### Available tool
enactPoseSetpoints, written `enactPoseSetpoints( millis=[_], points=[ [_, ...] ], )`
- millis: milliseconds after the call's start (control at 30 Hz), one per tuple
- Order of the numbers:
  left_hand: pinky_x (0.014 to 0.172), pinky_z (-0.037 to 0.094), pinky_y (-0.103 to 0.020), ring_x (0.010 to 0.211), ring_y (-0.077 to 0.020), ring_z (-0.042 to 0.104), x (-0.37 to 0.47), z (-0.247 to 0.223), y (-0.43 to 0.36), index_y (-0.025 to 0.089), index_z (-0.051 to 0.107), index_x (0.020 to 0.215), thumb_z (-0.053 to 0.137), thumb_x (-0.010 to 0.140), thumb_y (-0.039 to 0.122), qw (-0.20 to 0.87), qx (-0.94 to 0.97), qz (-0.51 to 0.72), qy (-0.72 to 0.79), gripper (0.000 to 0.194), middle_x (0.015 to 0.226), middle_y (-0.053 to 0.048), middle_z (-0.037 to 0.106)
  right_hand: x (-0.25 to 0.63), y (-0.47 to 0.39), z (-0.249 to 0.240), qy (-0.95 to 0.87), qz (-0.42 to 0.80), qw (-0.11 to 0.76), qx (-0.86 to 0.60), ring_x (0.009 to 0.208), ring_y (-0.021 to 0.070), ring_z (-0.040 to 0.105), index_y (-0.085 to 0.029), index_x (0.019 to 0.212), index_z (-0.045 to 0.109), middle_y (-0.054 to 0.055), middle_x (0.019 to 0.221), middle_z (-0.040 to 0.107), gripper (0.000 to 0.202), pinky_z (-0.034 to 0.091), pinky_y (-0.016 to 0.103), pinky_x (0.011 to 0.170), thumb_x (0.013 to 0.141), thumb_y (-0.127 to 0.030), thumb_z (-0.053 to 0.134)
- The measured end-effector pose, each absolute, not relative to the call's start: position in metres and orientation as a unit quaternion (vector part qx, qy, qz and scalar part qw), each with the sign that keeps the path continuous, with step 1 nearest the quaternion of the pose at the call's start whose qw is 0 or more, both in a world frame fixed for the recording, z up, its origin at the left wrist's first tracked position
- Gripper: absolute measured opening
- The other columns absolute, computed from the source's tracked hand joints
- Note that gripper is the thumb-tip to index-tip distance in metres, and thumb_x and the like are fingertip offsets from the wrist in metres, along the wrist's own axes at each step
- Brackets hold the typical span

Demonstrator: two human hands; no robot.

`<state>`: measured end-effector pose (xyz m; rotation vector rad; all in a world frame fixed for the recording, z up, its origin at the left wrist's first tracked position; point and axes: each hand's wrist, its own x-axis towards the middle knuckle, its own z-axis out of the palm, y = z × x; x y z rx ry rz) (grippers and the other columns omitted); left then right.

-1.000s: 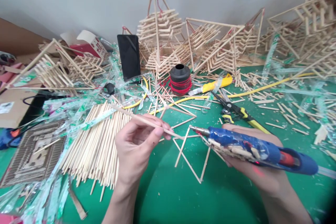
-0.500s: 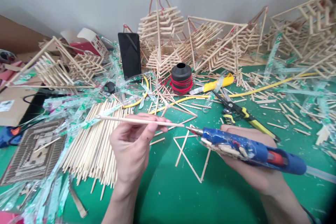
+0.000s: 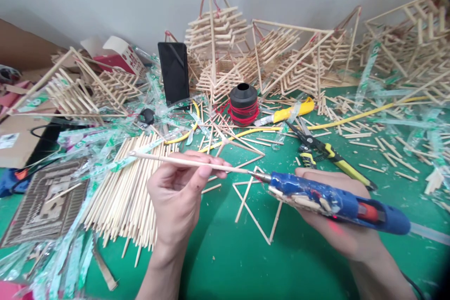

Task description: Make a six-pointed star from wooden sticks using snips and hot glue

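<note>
Between thumb and fingers, my left hand (image 3: 179, 197) pinches a thin wooden stick (image 3: 190, 163) that points right. My right hand (image 3: 337, 225) is wrapped round a blue glue gun (image 3: 309, 192), whose metal tip touches or nearly touches the stick's right end. Below that tip, a triangle of sticks (image 3: 253, 219) lies flat on the green table (image 3: 218, 262). A pile of loose sticks (image 3: 121, 197) lies left of and partly behind my left hand.
Stick frames (image 3: 218, 33) stand along the wall. Before them are a black phone (image 3: 174, 75), a spool with red thread (image 3: 243, 105), a yellow knife (image 3: 293, 110), pliers (image 3: 333, 159), and a yellow cable (image 3: 344, 122). Plastic wrappers (image 3: 77, 243) and a cardboard tray (image 3: 66, 197) lie left.
The glue gun's tip and the stick's right end have come together, closing the small gap. A red glow now shows at the gun and on my right hand.
</note>
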<state>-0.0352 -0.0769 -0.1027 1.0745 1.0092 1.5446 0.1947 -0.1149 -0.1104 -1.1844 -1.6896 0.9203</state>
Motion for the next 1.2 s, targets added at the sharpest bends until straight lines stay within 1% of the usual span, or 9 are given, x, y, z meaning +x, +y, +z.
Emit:
enactPoseSetpoints(
  millis=[133, 333, 533, 700, 967, 1067, 1200],
  points=[
    [0.067, 0.068, -0.029, 0.071, -0.0177, 0.076, -0.0353, -0.1030, -0.0764, 0.019, 0.077, 0.080, 0.090, 0.077, 0.028, 0.467, 0.440, 0.633, 0.433, 0.016, 0.076, -0.001, 0.074, 0.1956, -0.1158, -0.1125, -0.678, 0.356, 0.430, -0.479, 0.051, 0.0111, 0.041, -0.022, 0.061, 0.047, -0.003, 0.058, 0.044, 0.042, 0.030, 0.028, 0.047, 0.086, -0.040, 0.076],
    [0.068, 0.067, -0.028, 0.073, -0.0169, 0.076, -0.0359, -0.1031, -0.0764, 0.019, 0.077, 0.081, 0.090, 0.077, 0.028, 0.472, 0.437, 0.634, 0.429, 0.016, 0.077, 0.000, 0.074, 0.1971, -0.1167, -0.1133, -0.678, 0.350, 0.423, -0.488, 0.053, 0.0123, 0.045, -0.022, 0.063, 0.052, -0.002, 0.060, 0.047, 0.036, 0.033, 0.029, 0.048, 0.086, -0.036, 0.076],
    [0.065, 0.066, -0.026, 0.071, -0.0158, 0.075, -0.0342, -0.1015, -0.0754, 0.019, 0.076, 0.080, 0.089, 0.078, 0.029, 0.469, 0.437, 0.637, 0.429, 0.016, 0.076, 0.000, 0.074, 0.1963, -0.1156, -0.1136, -0.682, 0.366, 0.422, -0.472, 0.052, 0.0118, 0.042, -0.023, 0.064, 0.048, -0.003, 0.059, 0.044, 0.037, 0.030, 0.029, 0.048, 0.086, -0.033, 0.076],
    [0.065, 0.065, -0.024, 0.070, -0.0147, 0.074, -0.0344, -0.1010, -0.0751, 0.018, 0.075, 0.078, 0.089, 0.078, 0.028, 0.469, 0.436, 0.637, 0.429, 0.017, 0.075, -0.001, 0.073, 0.1957, -0.1157, -0.1131, -0.684, 0.375, 0.424, -0.460, 0.052, 0.0120, 0.042, -0.023, 0.067, 0.049, -0.003, 0.058, 0.044, 0.032, 0.030, 0.030, 0.049, 0.089, -0.028, 0.071],
    [0.068, 0.065, -0.025, 0.068, -0.0132, 0.073, -0.0349, -0.1020, -0.0743, 0.019, 0.078, 0.082, 0.089, 0.078, 0.027, 0.480, 0.428, 0.643, 0.416, 0.015, 0.075, 0.000, 0.073, 0.1964, -0.1151, -0.1134, -0.701, 0.339, 0.410, -0.475, 0.051, 0.0104, 0.041, -0.022, 0.063, 0.040, -0.004, 0.058, 0.042, 0.035, 0.031, 0.027, 0.049, 0.087, -0.018, 0.065],
    [0.070, 0.065, -0.024, 0.067, -0.0119, 0.073, -0.0347, -0.1024, -0.0741, 0.020, 0.079, 0.083, 0.088, 0.080, 0.025, 0.492, 0.428, 0.643, 0.402, 0.011, 0.077, 0.001, 0.074, 0.1966, -0.1145, -0.1132, -0.707, 0.339, 0.414, -0.463, 0.050, 0.0106, 0.040, -0.022, 0.062, 0.040, -0.004, 0.057, 0.042, 0.035, 0.030, 0.027, 0.048, 0.087, -0.020, 0.064],
    [0.067, 0.063, -0.018, 0.070, -0.0104, 0.074, -0.0359, -0.1036, -0.0751, 0.020, 0.079, 0.086, 0.087, 0.081, 0.024, 0.508, 0.421, 0.639, 0.396, 0.010, 0.078, 0.001, 0.075, 0.1968, -0.1146, -0.1137, -0.707, 0.331, 0.421, -0.462, 0.047, 0.0128, 0.044, -0.024, 0.061, 0.046, -0.003, 0.055, 0.045, 0.033, 0.031, 0.029, 0.046, 0.088, -0.024, 0.066]
  ],
)
